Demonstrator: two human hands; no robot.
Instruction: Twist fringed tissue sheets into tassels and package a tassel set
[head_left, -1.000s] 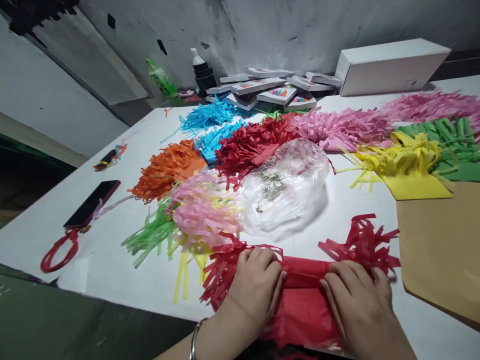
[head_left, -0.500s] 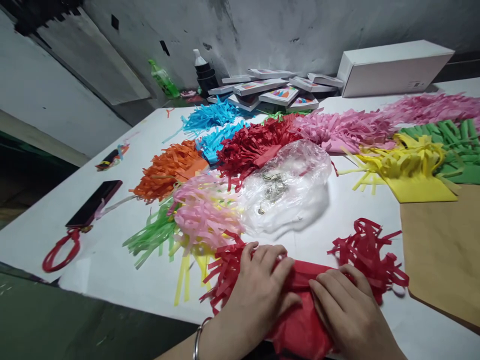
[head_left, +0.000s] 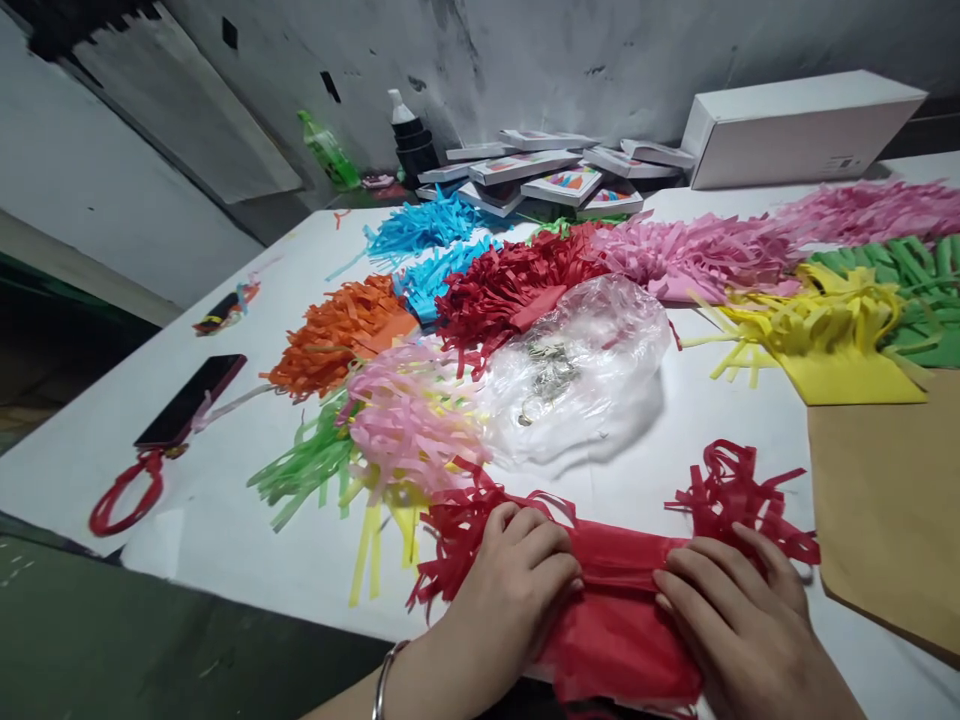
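A sheet of red tissue paper (head_left: pixel 626 635) with fringed ends lies at the table's front edge, a folded band running across its middle. My left hand (head_left: pixel 517 575) grips the left part of that band, fingers curled over it. On the right side, my right hand (head_left: pixel 739 595) has its fingers bent over the same paper, the thumb hidden. Red cut strips spread out beyond both hands. Just past the paper sits a clear plastic bag (head_left: pixel 600 400) with small metal rings inside. A pink tissue fringe (head_left: pixel 412 415) lies left of the bag.
Orange fringe (head_left: pixel 337 335), red fringe (head_left: pixel 517 285) and yellow fringe (head_left: pixel 825 320) lie farther back. At left is a phone (head_left: pixel 191 400) with a red strap. Brown paper (head_left: pixel 885 500) covers the right side. Several flat boxes (head_left: pixel 525 170) and a white box (head_left: pixel 799 135) stand by the wall.
My right hand has shifted right, and my left hand has moved slightly, its fingers curling tighter. More of the red band shows between them.
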